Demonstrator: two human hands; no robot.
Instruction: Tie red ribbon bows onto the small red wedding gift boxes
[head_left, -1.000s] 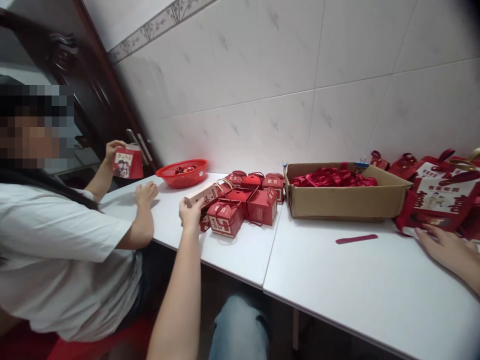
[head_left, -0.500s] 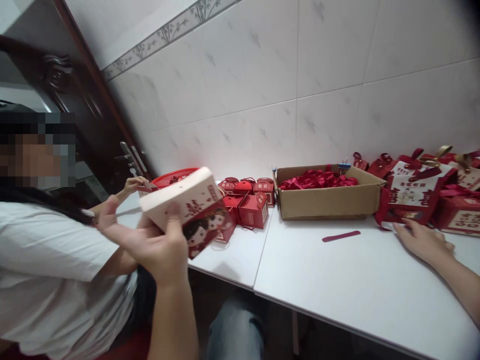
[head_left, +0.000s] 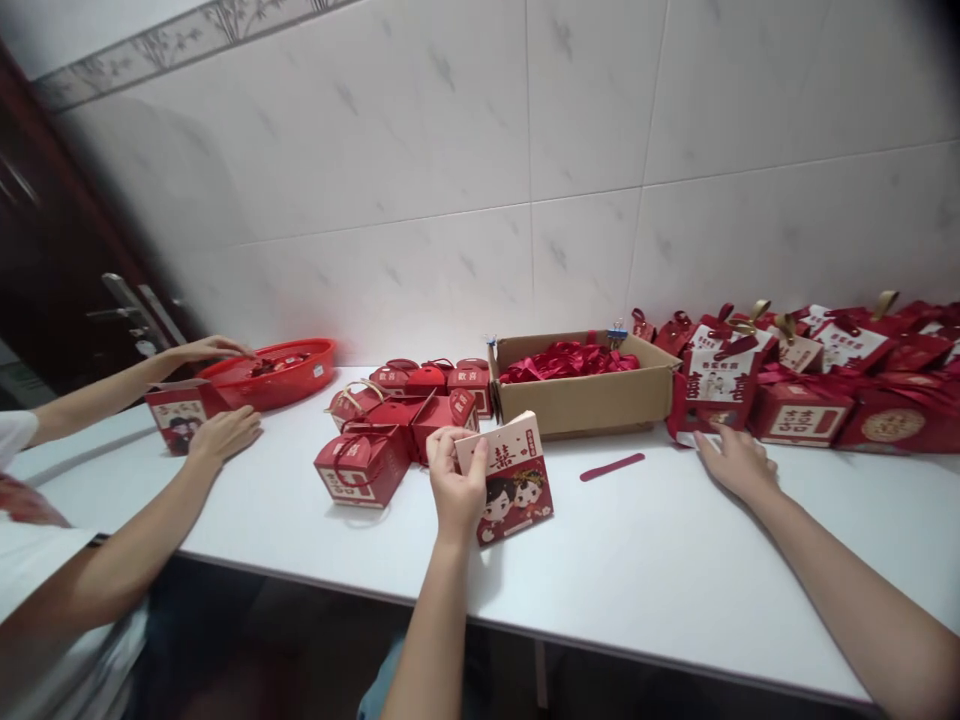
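L hand [head_left: 459, 490], grip snug on red-cream box [head_left: 519, 482] over bench [head_left: 637, 570] nr its near edge; printed face near, long axis approx. upright, room to R. R hand [head_left: 739, 468] by ribboned box [head_left: 718, 385], grip: can't tell.

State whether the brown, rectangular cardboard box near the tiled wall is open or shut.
Open: the box has no cover across its top, and shiny dark-red ribbon shows heaped inside.
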